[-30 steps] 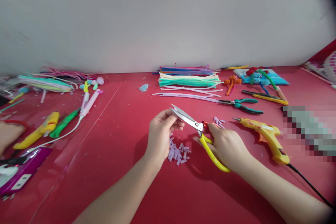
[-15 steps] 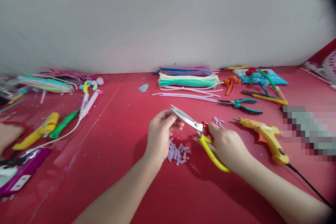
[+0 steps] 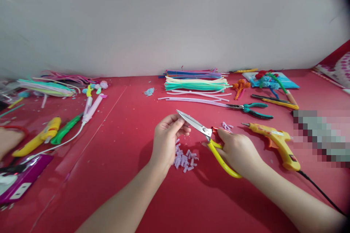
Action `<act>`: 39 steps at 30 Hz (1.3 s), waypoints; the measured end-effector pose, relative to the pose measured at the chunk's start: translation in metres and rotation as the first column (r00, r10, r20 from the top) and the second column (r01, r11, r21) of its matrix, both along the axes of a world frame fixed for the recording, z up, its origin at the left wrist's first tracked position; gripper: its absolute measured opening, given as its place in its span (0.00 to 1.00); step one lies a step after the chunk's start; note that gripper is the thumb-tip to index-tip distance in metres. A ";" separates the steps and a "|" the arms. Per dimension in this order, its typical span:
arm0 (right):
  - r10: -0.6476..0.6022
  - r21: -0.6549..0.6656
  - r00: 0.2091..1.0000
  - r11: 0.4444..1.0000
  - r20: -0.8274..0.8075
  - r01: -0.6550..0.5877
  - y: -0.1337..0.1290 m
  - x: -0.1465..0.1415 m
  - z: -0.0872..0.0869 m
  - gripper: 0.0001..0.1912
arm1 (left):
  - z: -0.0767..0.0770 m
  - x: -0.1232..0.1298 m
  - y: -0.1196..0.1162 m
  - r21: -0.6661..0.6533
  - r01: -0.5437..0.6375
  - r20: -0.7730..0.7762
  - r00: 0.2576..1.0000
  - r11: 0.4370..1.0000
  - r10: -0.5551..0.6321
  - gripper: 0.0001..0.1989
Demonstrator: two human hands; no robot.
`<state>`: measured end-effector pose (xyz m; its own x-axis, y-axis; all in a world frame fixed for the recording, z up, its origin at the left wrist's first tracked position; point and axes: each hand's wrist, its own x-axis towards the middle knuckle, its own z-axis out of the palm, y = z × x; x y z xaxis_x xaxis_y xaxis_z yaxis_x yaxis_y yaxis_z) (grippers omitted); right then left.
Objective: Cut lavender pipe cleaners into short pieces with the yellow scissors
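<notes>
My right hand [image 3: 239, 151] is wrapped round the handles of a pair of scissors [image 3: 193, 122], one yellow and one red. Their blades are together and point up and left, with the tip by the fingers of my left hand [image 3: 169, 133]. Thumb and fingertips of that hand are pinched at the blades, and whatever they hold is hidden. Below and between my hands lies a loose pile of short lilac pipe cleaner pieces [image 3: 183, 160]. A smaller group of lilac pieces [image 3: 226, 126] rests just beyond my right hand.
Behind are bundled pipe cleaners [image 3: 195, 83], loose lilac stems [image 3: 191, 100] and teal-handled pliers [image 3: 254, 110]. A yellow glue gun [image 3: 276, 140] with a cord lies right. At left are another yellow glue gun [image 3: 41, 138], a purple power strip [image 3: 27, 178] and another person's hand [image 3: 9, 140].
The scissor blades, slightly apart before, have closed together. The yellow handle has shifted slightly. My left hand stays almost where it was.
</notes>
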<state>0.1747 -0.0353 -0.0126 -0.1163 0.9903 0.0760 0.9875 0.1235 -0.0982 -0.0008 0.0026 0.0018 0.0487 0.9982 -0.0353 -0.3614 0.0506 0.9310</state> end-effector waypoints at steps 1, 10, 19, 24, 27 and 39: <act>-0.007 -0.007 1.000 1.000 -0.001 0.007 0.000 0.000 0.001 0.20 | 0.000 0.000 0.000 0.001 0.003 -0.003 1.000 1.000 -0.003 0.06; -0.086 -0.025 0.983 0.996 -0.164 0.083 0.007 0.003 0.002 0.16 | -0.002 0.002 -0.001 -0.075 0.123 -0.004 0.992 0.990 -0.123 0.08; -0.103 -0.179 0.596 0.981 -0.796 -0.070 0.005 -0.004 0.015 0.10 | -0.002 0.011 -0.010 -0.219 0.511 0.010 0.853 0.831 -0.522 0.09; -0.150 -0.229 0.488 0.968 -0.860 -0.105 0.001 -0.004 0.022 0.06 | -0.001 0.014 -0.015 -0.239 0.587 -0.026 0.793 0.774 -0.609 0.10; -0.154 -0.208 0.484 0.976 -0.861 -0.059 0.000 -0.006 0.019 0.05 | -0.001 0.014 -0.016 -0.214 0.547 -0.093 0.813 0.809 -0.575 0.08; -0.064 -0.051 0.800 0.998 -0.597 0.042 0.005 0.001 0.006 0.09 | -0.002 0.012 -0.008 -0.150 0.338 -0.184 0.914 0.929 -0.362 0.08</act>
